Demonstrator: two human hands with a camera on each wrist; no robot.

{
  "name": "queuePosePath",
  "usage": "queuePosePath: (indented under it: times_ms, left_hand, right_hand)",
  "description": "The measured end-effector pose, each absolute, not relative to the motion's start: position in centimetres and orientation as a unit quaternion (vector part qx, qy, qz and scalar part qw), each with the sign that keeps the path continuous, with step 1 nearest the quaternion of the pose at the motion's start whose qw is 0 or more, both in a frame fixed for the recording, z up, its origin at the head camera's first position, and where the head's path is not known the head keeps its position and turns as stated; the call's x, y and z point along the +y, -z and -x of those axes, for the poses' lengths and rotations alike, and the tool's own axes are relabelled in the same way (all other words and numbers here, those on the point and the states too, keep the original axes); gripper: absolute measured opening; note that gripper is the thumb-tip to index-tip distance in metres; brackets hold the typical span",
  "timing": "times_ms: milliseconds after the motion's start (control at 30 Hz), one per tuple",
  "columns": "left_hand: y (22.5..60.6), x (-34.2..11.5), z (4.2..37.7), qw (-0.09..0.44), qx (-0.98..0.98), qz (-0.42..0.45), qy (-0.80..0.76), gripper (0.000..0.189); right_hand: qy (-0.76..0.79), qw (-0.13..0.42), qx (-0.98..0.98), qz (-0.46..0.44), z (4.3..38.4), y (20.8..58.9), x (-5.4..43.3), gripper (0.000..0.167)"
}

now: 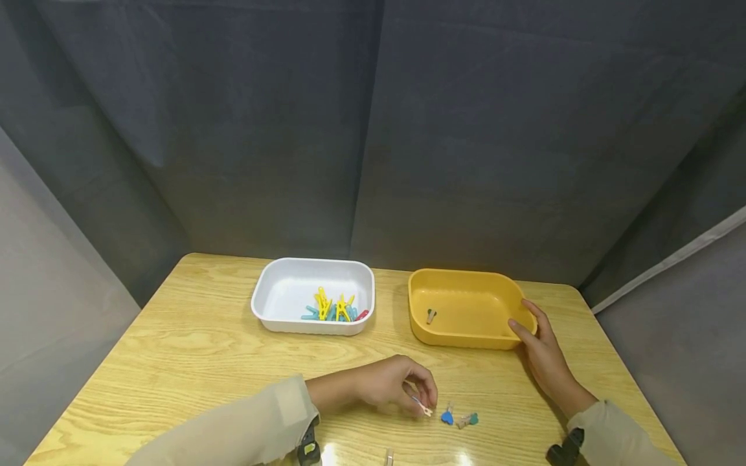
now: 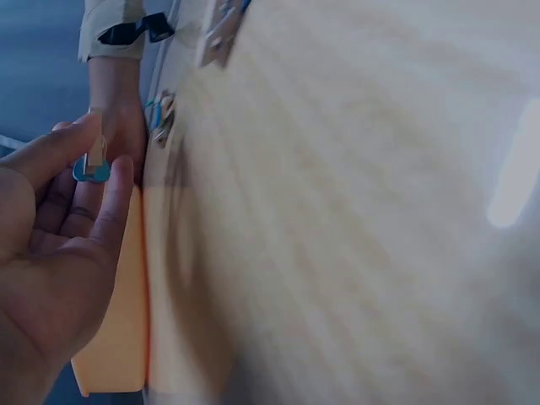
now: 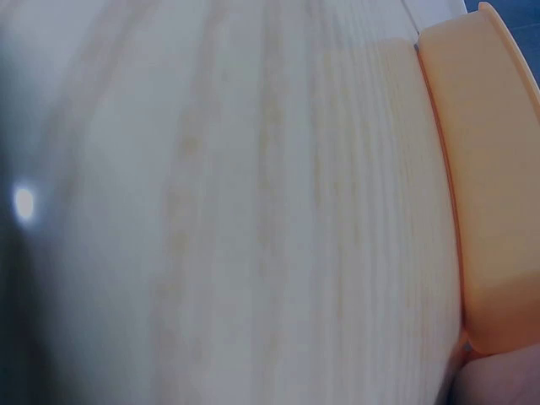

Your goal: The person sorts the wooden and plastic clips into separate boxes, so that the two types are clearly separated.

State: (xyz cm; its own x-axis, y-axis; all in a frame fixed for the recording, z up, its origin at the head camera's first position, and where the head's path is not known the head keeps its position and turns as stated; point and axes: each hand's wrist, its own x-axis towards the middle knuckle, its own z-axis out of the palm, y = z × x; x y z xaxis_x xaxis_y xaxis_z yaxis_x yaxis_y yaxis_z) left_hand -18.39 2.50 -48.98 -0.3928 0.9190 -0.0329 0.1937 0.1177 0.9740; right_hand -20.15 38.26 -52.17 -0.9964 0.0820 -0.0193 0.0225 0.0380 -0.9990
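My left hand [image 1: 396, 386] is low over the table, pinching a small wooden clothespin [image 2: 95, 156] between thumb and fingers. A teal-blue decoration shows on that clothespin in the left wrist view. Just right of this hand lie a clothespin with a blue heart [image 1: 447, 417] and another with a green decoration [image 1: 473, 419]. My right hand [image 1: 544, 353] grips the right end of the yellow tub [image 1: 466, 339], thumb over the rim and fingers along the outside. Inside the tub sits one small clothespin [image 1: 430, 316]. The right wrist view catches the tub's side wall and a bit of the hand.
At the back left stands a white tub [image 1: 315, 327] holding yellow clothespins [image 1: 322, 304], teal ones and a red one [image 1: 362, 315]. Another small wooden clothespin [image 1: 389, 457] lies at the front edge of the view. A dark curtain [image 1: 373, 129] hangs behind the table.
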Motion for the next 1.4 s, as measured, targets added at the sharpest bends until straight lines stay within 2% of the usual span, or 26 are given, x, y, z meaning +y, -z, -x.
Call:
queuePosePath:
  times_ms: [667,933,1167,1400]
  left_hand:
    - [45.7,4.8,23.2,0.241,0.701,-0.361,-0.565,0.02]
    - [45.2,5.7,24.4,0.199,0.712,-0.336,-0.584,0.017]
    - [45.3,6.9,26.0,0.14,0.735,-0.302,-0.59,0.015]
    - [45.5,7.8,27.4,0.117,0.746,-0.271,-0.597,0.013]
  right_hand:
    - [-0.695,0.023,-0.718,0.029,20.0,52.0,38.2,0.071]
    - [-0.693,0.025,-0.72,0.03,20.0,51.9,38.1,0.071]
    - [-0.689,0.024,-0.723,0.035,20.2,52.2,38.2,0.072]
    - [-0.687,0.024,-0.726,0.032,20.1,52.1,38.2,0.071]
